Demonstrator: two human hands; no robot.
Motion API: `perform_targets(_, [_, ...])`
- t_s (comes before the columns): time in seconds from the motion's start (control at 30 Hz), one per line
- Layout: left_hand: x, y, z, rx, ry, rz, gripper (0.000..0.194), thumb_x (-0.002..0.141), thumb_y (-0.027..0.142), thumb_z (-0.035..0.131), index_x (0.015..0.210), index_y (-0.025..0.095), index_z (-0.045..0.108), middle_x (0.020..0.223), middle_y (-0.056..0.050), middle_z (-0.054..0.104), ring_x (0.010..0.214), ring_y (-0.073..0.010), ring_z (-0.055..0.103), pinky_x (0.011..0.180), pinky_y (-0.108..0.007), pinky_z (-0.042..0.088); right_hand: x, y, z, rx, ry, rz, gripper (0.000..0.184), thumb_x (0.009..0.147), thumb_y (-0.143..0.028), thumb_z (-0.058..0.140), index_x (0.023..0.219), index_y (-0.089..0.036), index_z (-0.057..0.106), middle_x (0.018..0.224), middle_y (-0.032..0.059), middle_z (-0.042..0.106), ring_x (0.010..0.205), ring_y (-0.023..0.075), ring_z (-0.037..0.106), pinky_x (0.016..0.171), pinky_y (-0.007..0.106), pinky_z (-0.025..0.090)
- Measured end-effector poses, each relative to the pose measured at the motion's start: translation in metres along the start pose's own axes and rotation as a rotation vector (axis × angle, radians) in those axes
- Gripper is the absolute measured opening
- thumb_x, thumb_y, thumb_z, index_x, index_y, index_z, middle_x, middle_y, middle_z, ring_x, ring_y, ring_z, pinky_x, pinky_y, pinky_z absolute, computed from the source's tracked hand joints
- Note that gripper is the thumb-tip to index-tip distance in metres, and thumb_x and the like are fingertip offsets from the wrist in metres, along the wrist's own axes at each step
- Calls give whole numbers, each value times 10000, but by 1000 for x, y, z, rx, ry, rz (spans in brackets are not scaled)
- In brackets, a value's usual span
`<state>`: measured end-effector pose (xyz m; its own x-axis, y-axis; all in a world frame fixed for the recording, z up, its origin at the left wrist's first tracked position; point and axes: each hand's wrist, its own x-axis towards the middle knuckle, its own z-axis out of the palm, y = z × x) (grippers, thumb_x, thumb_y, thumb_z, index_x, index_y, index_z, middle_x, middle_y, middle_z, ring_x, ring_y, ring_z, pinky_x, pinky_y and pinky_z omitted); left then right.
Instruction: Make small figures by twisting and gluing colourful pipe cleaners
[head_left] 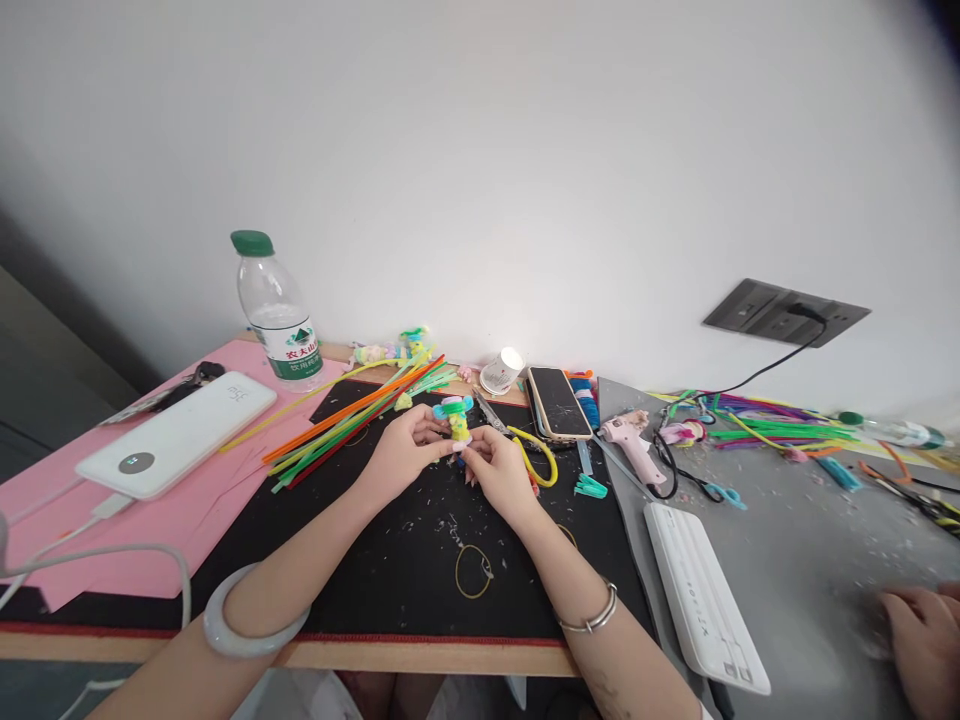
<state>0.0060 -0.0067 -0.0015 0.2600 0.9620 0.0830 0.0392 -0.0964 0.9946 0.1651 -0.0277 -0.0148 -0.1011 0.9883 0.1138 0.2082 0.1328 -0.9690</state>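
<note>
A small pipe-cleaner figure (454,418), yellow with a green and blue top, stands upright between my fingertips above the black mat (390,585). My left hand (405,452) pinches it from the left side. From the right, the thumb and fingers of my right hand (498,472) close on its base. Part of the figure's lower end is hidden by my fingers. Just beyond my right hand lie scissors (491,410) and a bent yellow pipe cleaner (546,468).
Loose pipe cleaners (352,425) lie at left, near a bottle (281,315) and white power bank (180,435). A paper cup (501,371), phone (560,403), pink glue gun (634,450) and second power bank (705,595) are right. Another person's hand (926,635) is far right.
</note>
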Motion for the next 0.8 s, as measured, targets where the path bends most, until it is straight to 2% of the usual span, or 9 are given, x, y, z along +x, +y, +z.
perform_targets(0.07, [0,1,1,28,-17,3,352,634,339,760,879,175,567,946,-59,686,819,-199,673,769,-345,534,0,0,0,11,25,0,124,779,-291,571,816,-174,558,537,-41,551,408,90,477,405,202,386])
perform_targets(0.17, [-1,2,0,15,-15,19,304,701,362,706,904,172,584,937,-58,680,811,-190,670,751,-325,530,1,-1,0,20,62,-6,136,773,-299,572,832,-178,552,581,-29,574,411,90,482,403,207,392])
perform_targets(0.3, [0,3,-4,39,77,26,271,783,410,616,904,168,597,805,-33,666,705,-171,652,664,-297,516,0,-3,-1,30,106,-1,126,768,-284,560,832,-177,541,598,-27,561,430,90,481,410,209,388])
perform_targets(0.4, [0,3,-5,55,156,44,271,796,429,594,833,161,603,721,-23,647,671,-162,631,648,-284,502,0,-4,-3,30,133,-1,132,770,-295,557,830,-179,534,615,-25,558,441,90,477,415,211,386])
perform_targets(0.7, [0,7,-3,-169,201,-2,311,819,459,549,768,152,541,862,-53,661,601,-106,587,596,-246,473,1,0,-3,17,171,-19,134,781,-298,550,840,-181,521,610,-36,540,438,91,472,427,217,375])
perform_targets(0.8, [-1,9,-3,-222,237,13,244,801,395,577,871,162,568,976,-58,650,604,-100,588,585,-243,465,1,0,-3,14,165,-18,130,778,-291,550,838,-180,522,629,-30,555,445,91,480,431,215,378])
